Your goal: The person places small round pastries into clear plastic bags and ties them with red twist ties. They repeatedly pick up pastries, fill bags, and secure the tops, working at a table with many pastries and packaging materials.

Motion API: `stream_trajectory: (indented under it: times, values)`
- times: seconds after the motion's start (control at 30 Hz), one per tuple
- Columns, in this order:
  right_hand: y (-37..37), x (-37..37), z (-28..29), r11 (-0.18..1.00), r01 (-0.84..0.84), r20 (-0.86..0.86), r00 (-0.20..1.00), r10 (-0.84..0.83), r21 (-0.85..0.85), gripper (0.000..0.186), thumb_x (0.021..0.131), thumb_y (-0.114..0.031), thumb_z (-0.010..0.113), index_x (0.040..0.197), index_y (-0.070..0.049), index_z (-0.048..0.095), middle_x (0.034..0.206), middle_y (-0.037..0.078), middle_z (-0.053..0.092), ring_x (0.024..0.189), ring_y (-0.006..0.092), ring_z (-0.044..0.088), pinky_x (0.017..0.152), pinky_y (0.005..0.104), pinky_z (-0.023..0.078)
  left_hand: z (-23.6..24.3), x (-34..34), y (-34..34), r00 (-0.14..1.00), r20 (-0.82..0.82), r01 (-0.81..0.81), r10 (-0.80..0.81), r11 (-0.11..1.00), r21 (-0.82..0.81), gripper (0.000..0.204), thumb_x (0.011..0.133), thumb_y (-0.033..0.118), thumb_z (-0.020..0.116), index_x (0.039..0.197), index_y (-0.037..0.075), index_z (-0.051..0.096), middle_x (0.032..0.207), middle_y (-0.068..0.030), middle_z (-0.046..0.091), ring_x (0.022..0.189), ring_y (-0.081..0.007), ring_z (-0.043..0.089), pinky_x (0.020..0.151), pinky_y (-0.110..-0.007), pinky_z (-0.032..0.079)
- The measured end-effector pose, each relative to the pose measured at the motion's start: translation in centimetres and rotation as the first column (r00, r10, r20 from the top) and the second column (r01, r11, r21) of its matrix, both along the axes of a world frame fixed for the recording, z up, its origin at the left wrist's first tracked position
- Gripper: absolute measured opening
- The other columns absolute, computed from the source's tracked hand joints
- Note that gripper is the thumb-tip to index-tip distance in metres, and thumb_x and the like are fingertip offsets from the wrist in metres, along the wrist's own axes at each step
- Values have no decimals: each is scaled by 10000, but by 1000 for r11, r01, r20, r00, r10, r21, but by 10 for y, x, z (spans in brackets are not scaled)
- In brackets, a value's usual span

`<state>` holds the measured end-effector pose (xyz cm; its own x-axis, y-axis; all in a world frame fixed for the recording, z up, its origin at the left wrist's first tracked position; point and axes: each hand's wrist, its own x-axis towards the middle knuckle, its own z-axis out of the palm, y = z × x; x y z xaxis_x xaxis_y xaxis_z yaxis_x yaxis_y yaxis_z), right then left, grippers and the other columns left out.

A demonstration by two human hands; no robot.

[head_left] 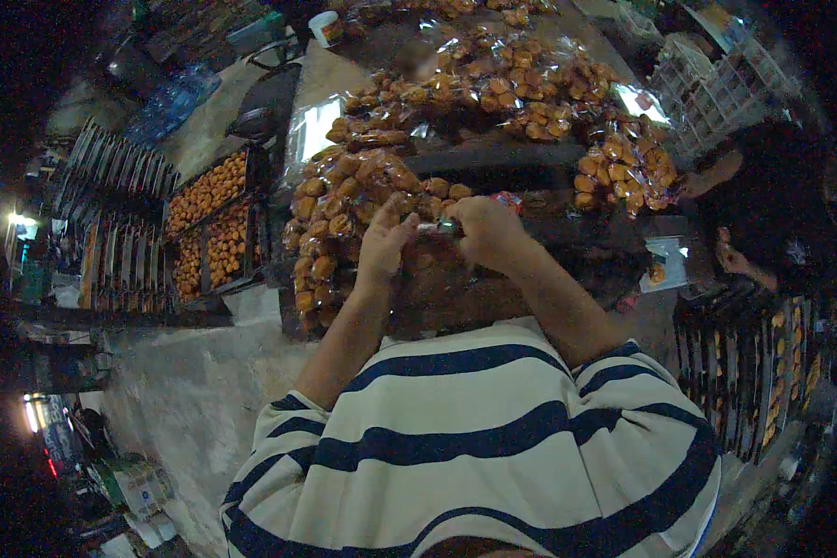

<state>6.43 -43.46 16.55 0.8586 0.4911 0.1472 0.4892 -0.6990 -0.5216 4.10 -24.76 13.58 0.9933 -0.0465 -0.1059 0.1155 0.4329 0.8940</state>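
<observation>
My left hand [384, 246] and my right hand [489, 234] meet over the dark table. Clear plastic, gathered like the neck of a bag [431, 226], stretches between them. My right hand is closed in a fist on its right end, with a small greenish bit at the fingers. The left thumb and fingers pinch the plastic's other end. Just beyond my hands lie small golden-brown buns [437, 189] in clear plastic. Filled bags of buns [324, 223] are piled beside my left hand. A small red-and-blue item [507, 200] sits partly hidden behind my right hand.
More bagged buns [521, 79] cover the table's far side. Trays of loose buns [209, 228] and tray racks [112, 214] stand left. On the right, a person in dark clothes [763, 205] is near a bag of buns [623, 172], above another rack [744, 372]. A white tub [325, 29] stands far off.
</observation>
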Motion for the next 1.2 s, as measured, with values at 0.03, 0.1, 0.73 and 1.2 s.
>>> stream_trajectory:
  times: [0.03, 0.1, 0.73, 1.2]
  values:
    - [-9, 9, -7, 999, 18, 107, 994, -14, -39, 275, 821, -292, 646, 944, -49, 679, 902, 180, 669, 868, 353, 641, 737, 436, 501, -7, 6, -7, 991, 129, -24, 20, 999, 26, 541, 801, 145, 740, 1268, 53, 483, 1041, -108, 639, 813, -185, 664, 685, -313, 555]
    - [-23, 36, -26, 997, -70, -73, 995, 70, -9, 282, 810, -294, 657, 948, -49, 679, 904, 181, 669, 868, 350, 641, 744, 441, 500, -16, 29, -10, 890, 444, -199, -102, 790, 579, 487, 804, 158, 737, 1227, 34, 530, 981, -107, 653, 784, -176, 658, 667, -310, 544]
    - [-33, 59, -79, 952, 304, -387, 881, -271, 25, 453, 762, -495, 687, 835, -48, 685, 834, 136, 687, 740, 282, 649, 672, 420, 513, -1, -18, 45, 990, -82, 140, -114, 809, 570, 415, 787, 148, 741, 1166, 16, 636, 1051, -73, 673, 932, -142, 618, 848, -288, 487]
    - [72, -91, 64, 364, 137, -345, 720, 602, 921, 528, 718, -203, 813, 1148, -6, 579, 1084, 64, 635, 975, 153, 607, 865, 317, 503, 70, -101, 84, 940, 340, -100, -41, 917, 386, 632, 667, 93, 829, 1215, 53, 519, 1143, -62, 582, 1045, -176, 581, 889, -325, 494]
